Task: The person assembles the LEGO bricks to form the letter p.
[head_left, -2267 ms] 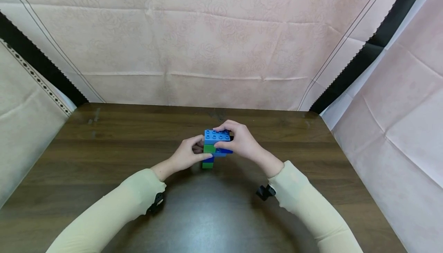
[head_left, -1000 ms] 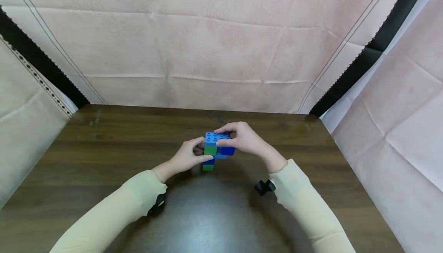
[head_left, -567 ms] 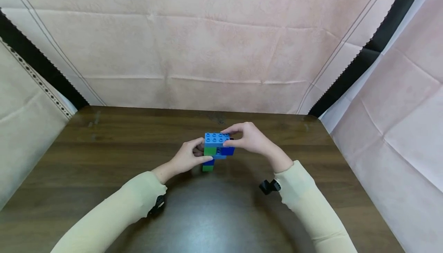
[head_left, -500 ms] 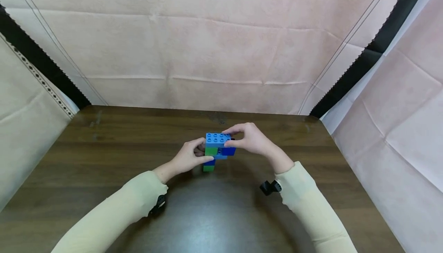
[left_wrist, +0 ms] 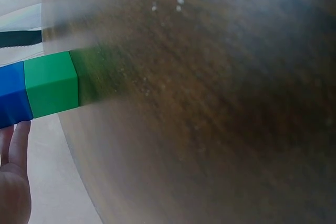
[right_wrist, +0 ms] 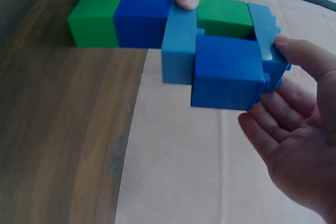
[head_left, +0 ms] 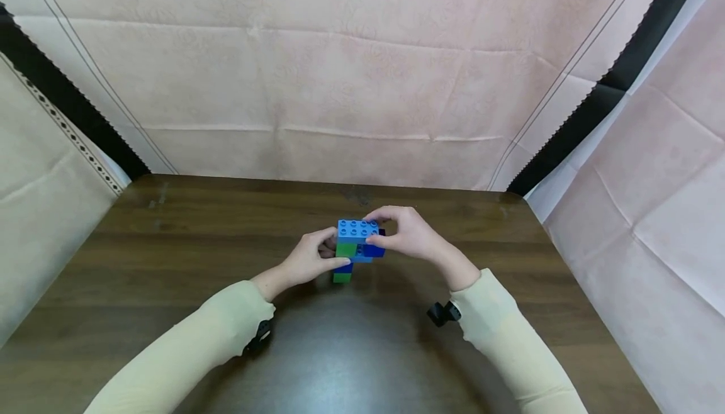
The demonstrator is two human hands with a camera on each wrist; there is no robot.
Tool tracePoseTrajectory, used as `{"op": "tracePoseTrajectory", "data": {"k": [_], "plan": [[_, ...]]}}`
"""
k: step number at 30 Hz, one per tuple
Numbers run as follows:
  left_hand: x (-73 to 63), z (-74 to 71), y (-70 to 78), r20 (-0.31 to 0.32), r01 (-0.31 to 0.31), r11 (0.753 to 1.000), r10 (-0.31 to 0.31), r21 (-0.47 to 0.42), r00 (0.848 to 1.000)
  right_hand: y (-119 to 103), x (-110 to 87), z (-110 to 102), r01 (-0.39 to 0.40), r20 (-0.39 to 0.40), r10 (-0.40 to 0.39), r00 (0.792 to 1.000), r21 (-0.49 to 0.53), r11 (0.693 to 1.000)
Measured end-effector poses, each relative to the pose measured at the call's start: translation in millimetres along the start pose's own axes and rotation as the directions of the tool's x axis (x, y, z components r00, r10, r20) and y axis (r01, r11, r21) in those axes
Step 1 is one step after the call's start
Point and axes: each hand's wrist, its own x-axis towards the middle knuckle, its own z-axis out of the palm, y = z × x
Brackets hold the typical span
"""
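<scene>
A stepped tower of toy building bricks stands at the table's middle. From the bottom come a green brick (head_left: 342, 278), a dark blue brick (right_wrist: 142, 22) and a wider light blue brick (right_wrist: 178, 51). Above that, a second green brick (head_left: 346, 250) and another dark blue brick (right_wrist: 228, 72) sit side by side, the blue one jutting right. A light blue eight-stud brick (head_left: 351, 238) spans the top. My left hand (head_left: 306, 259) grips the tower from the left, thumb on the wider light blue brick. My right hand (head_left: 416, 238) pinches the top brick's right end between thumb and fingers.
The brown wooden table (head_left: 226, 338) runs back to a pale patterned cloth (head_left: 340, 74). More cloth hangs at both sides, with black strips (head_left: 572, 131) along the corners. A small black device (head_left: 443, 314) sits at the right cuff.
My right hand has shifted right along the top brick to its end, uncovering more studs and the jutting dark blue brick. The left hand keeps its grip and the tower stays put.
</scene>
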Motion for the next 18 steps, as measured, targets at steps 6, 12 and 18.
{"op": "tracePoseTrajectory", "data": {"k": [6, 12, 18], "plan": [[-0.2, 0.3, -0.7, -0.006, -0.049, 0.999, 0.049, -0.021, 0.999, -7, 12.0, 16, 0.098, -0.014, -0.098, 0.995, -0.004, 0.995], [-0.3, 0.3, 0.3, -0.011, -0.073, 0.997, 0.073, -0.032, 0.997, -10, 17.3, 20, 0.133, -0.057, -0.136, 0.989, -0.050, 0.990], [-1.0, -0.1, -0.3, -0.003, -0.058, 0.998, 0.058, -0.018, 0.998, -8, 16.8, 21, 0.145, -0.046, -0.149, 0.988, -0.070, 0.987]]}}
